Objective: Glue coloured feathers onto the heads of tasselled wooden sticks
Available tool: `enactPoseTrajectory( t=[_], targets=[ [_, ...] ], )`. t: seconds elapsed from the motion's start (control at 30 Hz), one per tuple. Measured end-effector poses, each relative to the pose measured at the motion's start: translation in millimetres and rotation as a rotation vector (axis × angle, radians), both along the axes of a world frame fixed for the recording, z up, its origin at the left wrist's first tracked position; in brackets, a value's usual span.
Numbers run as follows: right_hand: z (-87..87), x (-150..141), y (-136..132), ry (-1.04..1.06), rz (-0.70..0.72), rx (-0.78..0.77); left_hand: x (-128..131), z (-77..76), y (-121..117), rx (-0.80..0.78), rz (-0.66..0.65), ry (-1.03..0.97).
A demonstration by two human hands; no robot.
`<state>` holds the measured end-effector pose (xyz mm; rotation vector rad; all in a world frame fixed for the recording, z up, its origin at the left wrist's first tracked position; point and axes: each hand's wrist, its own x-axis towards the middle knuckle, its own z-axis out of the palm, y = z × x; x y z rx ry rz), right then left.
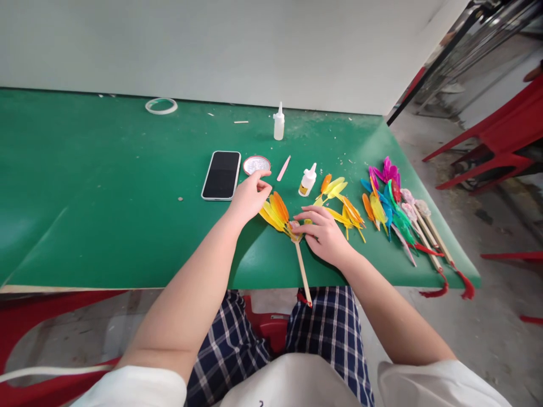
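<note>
My left hand (248,198) is closed in a pinch just below a small round dish (255,164) with a red rim and pale, shiny bits inside; what the fingertips hold, if anything, is too small to make out. Below it lies a feather fan (278,213) with yellow and orange feathers, a pale round piece at their base and a light wooden stick ending in a red tassel. The stick reaches past the table's front edge. The fingers of my right hand (326,234) grip the fan at its base, partly covering the round piece.
On the green table (106,198) are a phone (222,175), pink tweezers (284,168), a white bottle (307,181) with a yellow label, another white bottle (279,125) and a tape ring (147,106). Loose feathers (353,213) lie right, beyond them colourful feathers (388,200) and tasselled sticks (436,240).
</note>
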<state>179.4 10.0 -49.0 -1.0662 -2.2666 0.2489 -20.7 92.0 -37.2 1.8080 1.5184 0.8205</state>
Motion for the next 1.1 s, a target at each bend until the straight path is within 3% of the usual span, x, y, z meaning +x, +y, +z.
enactPoseTrajectory(
  t=[0.5, 0.77, 1.1],
  targets=[
    [2.8, -3, -1, 0.013, 0.006, 0.012, 8, 4.1, -7, -0.107, -0.168, -0.039],
    [0.5, 0, -2, 0.005, 0.014, 0.035, 18, -1.0, -4, -0.072, -0.182, -0.136],
    [-0.5, 0, 0, -0.018, -0.011, 0.03, 24, -1.3, -6, -0.059, -0.16, -0.059]
  ],
)
